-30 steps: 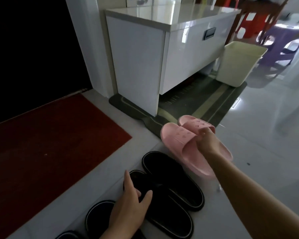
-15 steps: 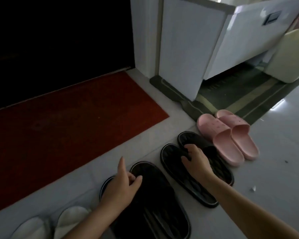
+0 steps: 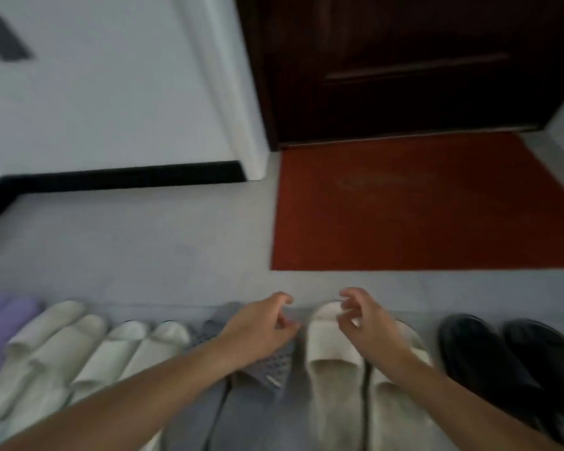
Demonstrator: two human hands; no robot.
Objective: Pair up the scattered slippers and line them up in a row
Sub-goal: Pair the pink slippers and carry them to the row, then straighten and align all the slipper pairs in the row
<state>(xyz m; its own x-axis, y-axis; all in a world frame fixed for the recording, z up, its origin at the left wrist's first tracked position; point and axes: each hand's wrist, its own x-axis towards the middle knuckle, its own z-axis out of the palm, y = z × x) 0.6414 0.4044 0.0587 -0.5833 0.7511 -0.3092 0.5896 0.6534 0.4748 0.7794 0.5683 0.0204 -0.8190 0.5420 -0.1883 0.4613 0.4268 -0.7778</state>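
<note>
Slippers stand side by side in a row along the bottom of the view, toes pointing away from me. From left: a purple pair (image 3: 4, 323), a cream pair (image 3: 56, 336), a white pair (image 3: 127, 346), a grey perforated pair (image 3: 271, 369), another cream pair (image 3: 329, 346) and a black pair (image 3: 489, 356). My left hand (image 3: 261, 330) is over the toe of the grey pair, fingers loosely curled, holding nothing. My right hand (image 3: 368, 327) is over the cream pair beside it, fingers also loosely curled and empty. The frame is motion-blurred.
A red doormat (image 3: 420, 203) lies on the grey tiled floor beyond the row, in front of a dark wooden door (image 3: 404, 60). A white wall (image 3: 95, 92) with a black skirting (image 3: 111, 177) runs along the back left.
The view has swung left along the row; the pink pair and white cabinet are out of sight. Both hands have left the black slippers and now hover over the grey and cream pairs.
</note>
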